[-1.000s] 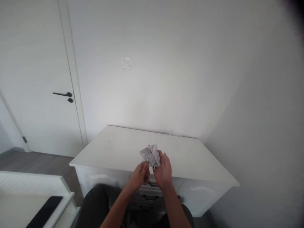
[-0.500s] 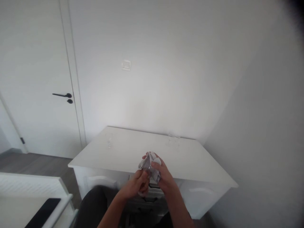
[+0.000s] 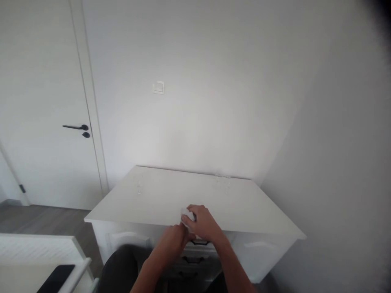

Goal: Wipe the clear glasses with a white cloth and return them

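Head | right grip (image 3: 203,224) closed over cloth (image 3: 187,214) | left grip (image 3: 174,240) beside

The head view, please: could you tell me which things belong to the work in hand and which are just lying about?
In hand:
- crumpled cloth, clutched under the right hand
- left hand, beside it
- white dresser, front edge

Lying about:
- dark phone, lower left
- clear glasses, at the back
- door handle
- wall switch

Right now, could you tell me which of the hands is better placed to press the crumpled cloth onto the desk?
Probably the right hand: it already covers the cloth at the desk edge; the left hand sits lower, below it.
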The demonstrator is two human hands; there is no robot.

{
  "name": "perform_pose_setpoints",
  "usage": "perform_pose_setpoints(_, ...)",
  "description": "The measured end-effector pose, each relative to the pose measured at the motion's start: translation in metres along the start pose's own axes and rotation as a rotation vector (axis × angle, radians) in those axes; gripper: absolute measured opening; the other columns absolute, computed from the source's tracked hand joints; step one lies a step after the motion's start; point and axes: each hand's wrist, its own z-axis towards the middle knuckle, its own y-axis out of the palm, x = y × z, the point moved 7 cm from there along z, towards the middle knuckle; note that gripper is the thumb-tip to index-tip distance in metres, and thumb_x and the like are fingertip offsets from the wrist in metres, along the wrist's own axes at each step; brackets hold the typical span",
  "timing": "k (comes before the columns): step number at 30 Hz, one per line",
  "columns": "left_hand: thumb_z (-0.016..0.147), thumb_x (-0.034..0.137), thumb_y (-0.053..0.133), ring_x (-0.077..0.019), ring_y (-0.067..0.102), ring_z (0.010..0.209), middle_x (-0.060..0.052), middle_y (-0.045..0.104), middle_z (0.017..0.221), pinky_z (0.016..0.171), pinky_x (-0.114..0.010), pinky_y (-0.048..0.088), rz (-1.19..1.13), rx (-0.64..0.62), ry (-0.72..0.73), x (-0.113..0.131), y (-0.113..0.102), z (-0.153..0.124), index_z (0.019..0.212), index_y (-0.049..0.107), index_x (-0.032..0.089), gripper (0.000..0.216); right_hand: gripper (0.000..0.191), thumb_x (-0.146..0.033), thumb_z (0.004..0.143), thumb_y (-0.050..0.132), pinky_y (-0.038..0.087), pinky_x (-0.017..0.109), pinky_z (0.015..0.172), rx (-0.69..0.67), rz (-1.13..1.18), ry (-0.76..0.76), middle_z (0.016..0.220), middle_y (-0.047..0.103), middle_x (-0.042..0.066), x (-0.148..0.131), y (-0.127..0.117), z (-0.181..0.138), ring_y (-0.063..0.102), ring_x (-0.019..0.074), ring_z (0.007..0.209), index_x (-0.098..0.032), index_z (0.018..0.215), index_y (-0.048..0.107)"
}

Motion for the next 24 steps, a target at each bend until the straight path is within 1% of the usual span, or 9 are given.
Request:
perform_pose_setpoints(3,0.099,0.056,0.055,-0.0338,0.074,0.088,-0.017,0.079,0.094,0.082,-0.041,0.051,0.021,0.005,0.044,-0.003,-0.003,-0.002,0.118,0.067,0.018,0.045,0.049,-0.064,0.093,0.068,0.053,0.037,0.080,-0.052,0.438,0.205,0.081,0.080,0.007,0.017,0.008,0.001,0.070,0.0249,0.078,-0.019,0.083,0.084)
perform_pose_setpoints(7,0.098,0.079,0.037,-0.0194,0.057,0.053,-0.001,0.061,0.059,0.060,-0.031,0.046,-0.517,0.061,0.059,-0.004,0.014,0.004,0.101,0.062,0.020,0.064,0.062,-0.075,0.089,0.065,0.058,0.038,0.087,0.170,0.983,0.276,0.118,0.081,0.012,0.027,0.027,0.000,0.076,0.0288,0.101,-0.019,0.108,0.084)
perform_pose_setpoints(9,0.093,0.089,0.029,-0.0210,0.058,0.053,-0.001,0.058,0.058,0.057,-0.033,0.049,-0.722,0.128,-0.060,-0.008,0.022,0.011,0.096,0.062,0.020,0.077,0.072,-0.083,0.088,0.059,0.061,0.041,0.087,0.257,1.050,0.311,0.122,0.080,0.013,0.036,0.044,-0.001,0.076,0.0303,0.105,-0.021,0.116,0.081)
perform_pose_setpoints(11,0.094,0.088,0.027,-0.0298,0.072,0.076,-0.011,0.072,0.078,0.070,-0.041,0.058,-0.770,0.244,-0.178,-0.012,0.021,0.015,0.105,0.067,0.017,0.082,0.078,-0.088,0.086,0.058,0.062,0.043,0.090,0.302,0.957,0.349,0.119,0.080,0.013,0.046,0.059,-0.002,0.076,0.0311,0.107,-0.022,0.124,0.077)
perform_pose_setpoints(13,0.099,0.077,0.030,-0.0369,0.073,0.115,-0.020,0.078,0.114,0.097,-0.049,0.059,-0.727,0.327,-0.190,-0.011,0.012,0.018,0.124,0.069,0.015,0.077,0.081,-0.090,0.081,0.065,0.059,0.044,0.100,0.332,0.803,0.338,0.121,0.079,0.012,0.054,0.065,-0.003,0.074,0.0310,0.114,-0.023,0.127,0.075)
perform_pose_setpoints(16,0.106,0.054,0.028,-0.0356,0.055,0.148,-0.022,0.065,0.151,0.122,-0.054,0.044,-0.560,0.343,-0.148,-0.006,0.000,0.018,0.144,0.063,0.013,0.065,0.078,-0.086,0.078,0.073,0.052,0.044,0.113,0.318,0.680,0.264,0.128,0.077,0.011,0.056,0.063,-0.004,0.070,0.0293,0.124,-0.025,0.128,0.073)
perform_pose_setpoints(18,0.107,0.042,0.029,-0.0363,0.054,0.148,-0.023,0.065,0.150,0.123,-0.055,0.041,-0.341,0.320,-0.181,-0.004,-0.009,0.014,0.140,0.066,0.012,0.058,0.073,-0.082,0.081,0.073,0.054,0.044,0.110,0.260,0.692,0.253,0.123,0.077,0.011,0.056,0.062,-0.004,0.071,0.0287,0.120,-0.025,0.126,0.073)
perform_pose_setpoints(21,0.107,0.030,0.030,-0.0396,0.066,0.128,-0.024,0.075,0.126,0.111,-0.057,0.046,0.053,0.251,-0.215,0.007,-0.025,0.007,0.125,0.075,0.012,0.052,0.064,-0.077,0.085,0.073,0.054,0.046,0.108,0.160,0.727,0.268,0.117,0.078,0.011,0.053,0.065,-0.008,0.073,0.0285,0.112,-0.023,0.119,0.075)
perform_pose_setpoints(24,0.107,0.020,0.028,-0.0398,0.070,0.115,-0.023,0.077,0.115,0.102,-0.057,0.046,0.268,0.123,-0.178,0.021,-0.035,0.007,0.122,0.078,0.014,0.052,0.059,-0.071,0.081,0.081,0.050,0.046,0.112,0.131,0.730,0.249,0.116,0.079,0.010,0.051,0.068,-0.012,0.073,0.0292,0.114,-0.022,0.114,0.076)
